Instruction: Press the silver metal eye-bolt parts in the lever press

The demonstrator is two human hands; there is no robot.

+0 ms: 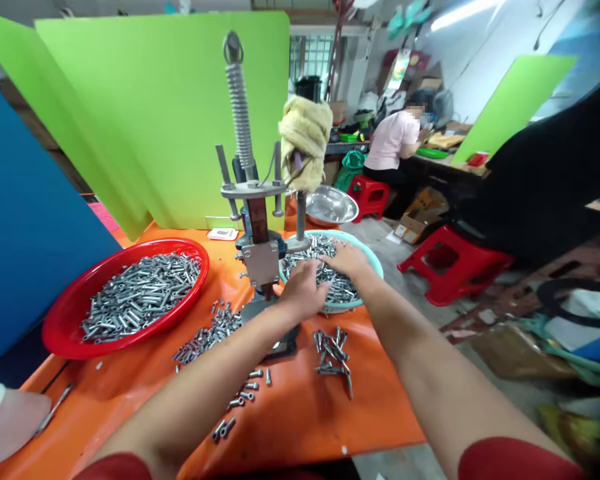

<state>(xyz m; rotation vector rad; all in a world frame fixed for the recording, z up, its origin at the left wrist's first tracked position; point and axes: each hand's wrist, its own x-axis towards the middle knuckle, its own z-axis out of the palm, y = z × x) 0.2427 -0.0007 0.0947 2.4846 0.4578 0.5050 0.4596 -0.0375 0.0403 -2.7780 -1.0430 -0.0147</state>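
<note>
A pale turquoise basin holds a heap of small metal sleeve-like pieces. My right hand reaches over this heap from the right, its fingers outstretched over the pieces. At the basin's near left side is my left hand, thumb apart from the fingers, beside the press; I see nothing held in it. The hand press stands upright just left of my hands, with a tall spring and a cloth-wrapped handle. In front of the basin lies a small pile of longer metal pieces.
A red basin full of metal sleeves stands left. Loose sleeves lie around the press base on the orange table cover. Behind are a steel bowl and green panels. A person sits further back, near red stools.
</note>
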